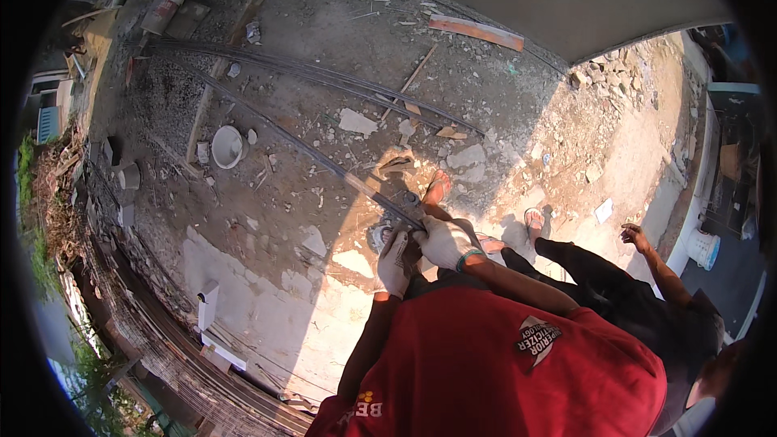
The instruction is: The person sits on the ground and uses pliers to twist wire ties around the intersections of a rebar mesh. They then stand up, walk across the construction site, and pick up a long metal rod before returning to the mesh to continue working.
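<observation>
A long bundle of thin steel rods [320,160] slants from the far left toward me, its near end at my hands. My right hand [447,244], in a white work glove, is closed around that near end. Just left of it and lower, my left hand [393,265], also gloved, is closed against the rods from the near side; its fingertips are partly hidden. Sunlight falls on both gloves. More steel rods [356,89] lie on the ground beyond.
A person in dark clothes [623,283] stands close on my right, one bare hand [637,238] out. Rubble [619,77], a reddish plank [476,32], a wooden strip [411,81] and a white bucket [228,147] lie about. Timber boards [146,324] line the left edge.
</observation>
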Demonstrator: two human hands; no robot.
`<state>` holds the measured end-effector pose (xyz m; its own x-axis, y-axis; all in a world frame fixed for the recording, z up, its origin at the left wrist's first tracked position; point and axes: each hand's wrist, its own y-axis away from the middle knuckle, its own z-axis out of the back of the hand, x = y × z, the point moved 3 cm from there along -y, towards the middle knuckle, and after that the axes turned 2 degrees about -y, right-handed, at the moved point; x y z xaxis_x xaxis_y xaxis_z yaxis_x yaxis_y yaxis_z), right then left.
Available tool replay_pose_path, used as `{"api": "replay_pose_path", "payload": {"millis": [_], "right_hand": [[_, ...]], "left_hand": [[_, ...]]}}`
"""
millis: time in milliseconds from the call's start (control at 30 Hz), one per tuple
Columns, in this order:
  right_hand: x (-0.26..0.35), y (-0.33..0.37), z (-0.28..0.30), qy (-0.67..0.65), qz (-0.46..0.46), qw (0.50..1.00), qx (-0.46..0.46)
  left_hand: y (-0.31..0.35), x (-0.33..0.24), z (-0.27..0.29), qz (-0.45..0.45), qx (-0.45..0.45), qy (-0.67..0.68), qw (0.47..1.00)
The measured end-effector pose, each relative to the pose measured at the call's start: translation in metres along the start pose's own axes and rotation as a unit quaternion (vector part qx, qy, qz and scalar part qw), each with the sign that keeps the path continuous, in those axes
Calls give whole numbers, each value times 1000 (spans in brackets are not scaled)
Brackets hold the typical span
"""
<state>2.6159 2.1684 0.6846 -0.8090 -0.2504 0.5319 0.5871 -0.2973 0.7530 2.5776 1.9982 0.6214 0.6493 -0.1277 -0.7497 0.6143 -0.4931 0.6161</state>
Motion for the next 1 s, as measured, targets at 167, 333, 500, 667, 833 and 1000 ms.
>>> {"api": "replay_pose_path", "payload": {"millis": [167, 333, 500, 667, 833, 1000], "right_hand": [[30, 34, -75, 40, 31, 998, 36], [0, 8, -163, 107, 224, 958, 142], [88, 109, -145, 279, 237, 918, 152], [115, 120, -140, 163, 299, 940, -4], [169, 108, -165, 193, 317, 925, 82], [170, 88, -186, 209, 383, 899, 35]], "left_hand": [[13, 14, 43, 60, -77, 60, 993], [30, 42, 122, 8, -131, -170, 977], [64, 61, 167, 11, -135, -9, 991], [127, -10, 137, -37, -52, 253, 965], [136, 13, 188, -102, -130, -451, 877], [157, -8, 177, 1, -206, 6, 979]]}}
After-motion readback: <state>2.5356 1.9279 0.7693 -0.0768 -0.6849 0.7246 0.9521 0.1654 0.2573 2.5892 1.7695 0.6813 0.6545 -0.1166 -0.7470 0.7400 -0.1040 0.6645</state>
